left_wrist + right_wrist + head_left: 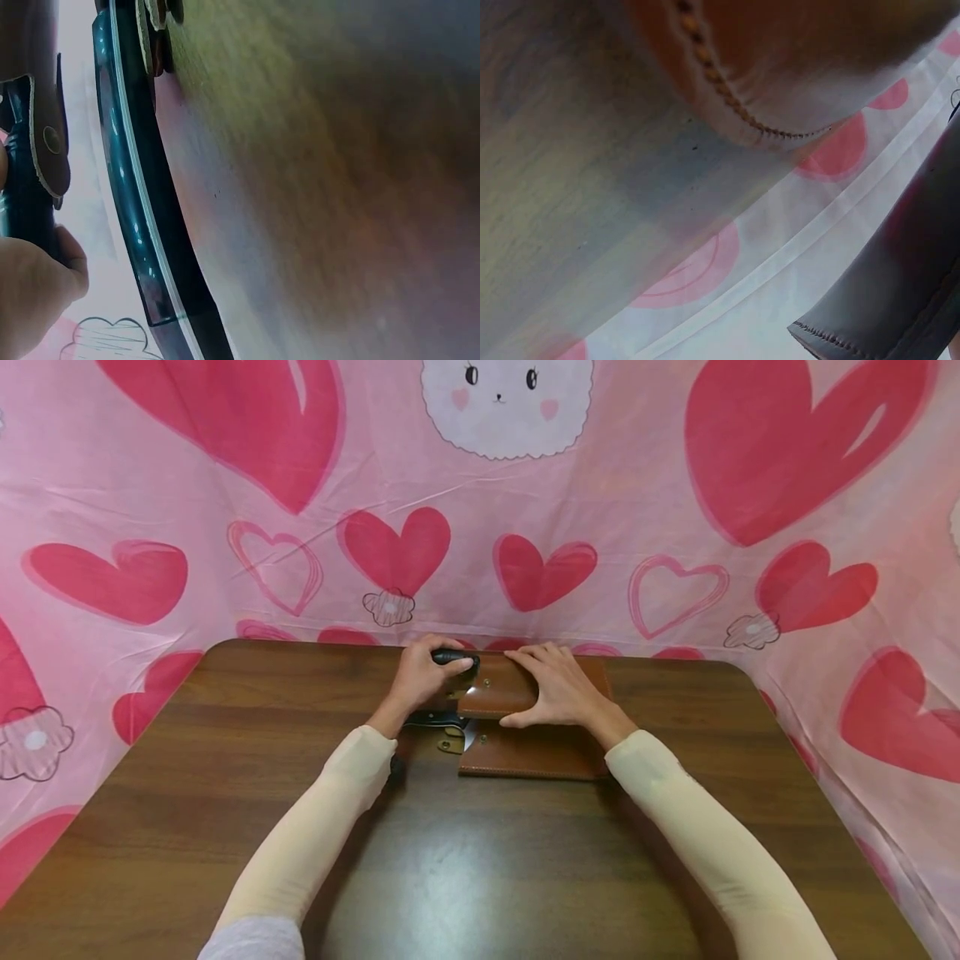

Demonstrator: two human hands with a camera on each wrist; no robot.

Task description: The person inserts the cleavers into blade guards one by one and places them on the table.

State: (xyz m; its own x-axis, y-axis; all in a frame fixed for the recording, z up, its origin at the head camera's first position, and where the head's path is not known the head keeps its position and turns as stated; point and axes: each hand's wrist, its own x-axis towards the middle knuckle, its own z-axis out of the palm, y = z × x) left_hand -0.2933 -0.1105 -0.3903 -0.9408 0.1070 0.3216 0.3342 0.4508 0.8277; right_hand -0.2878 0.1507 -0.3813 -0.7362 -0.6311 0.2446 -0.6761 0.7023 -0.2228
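Note:
In the head view my left hand (420, 677) grips the black handle (447, 656) of a knife. That knife sits in a brown leather sheath (510, 685), which my right hand (564, 689) holds with fingers over its far edge and thumb at its near edge. A second brown sheath (536, 756) lies flat just nearer, partly covered by the first, with a black knife handle (435, 719) sticking out to the left. The left wrist view shows a leather strap with a snap (51, 140) beside the gripped handle. The held sheath (885, 262) appears tilted up in the right wrist view.
Both sheaths are toward the far side of a brown wooden table (450, 860). A pink cloth (465, 485) printed with hearts hangs close behind its far edge and down both sides. An open strap (450, 743) lies beside the nearer handle.

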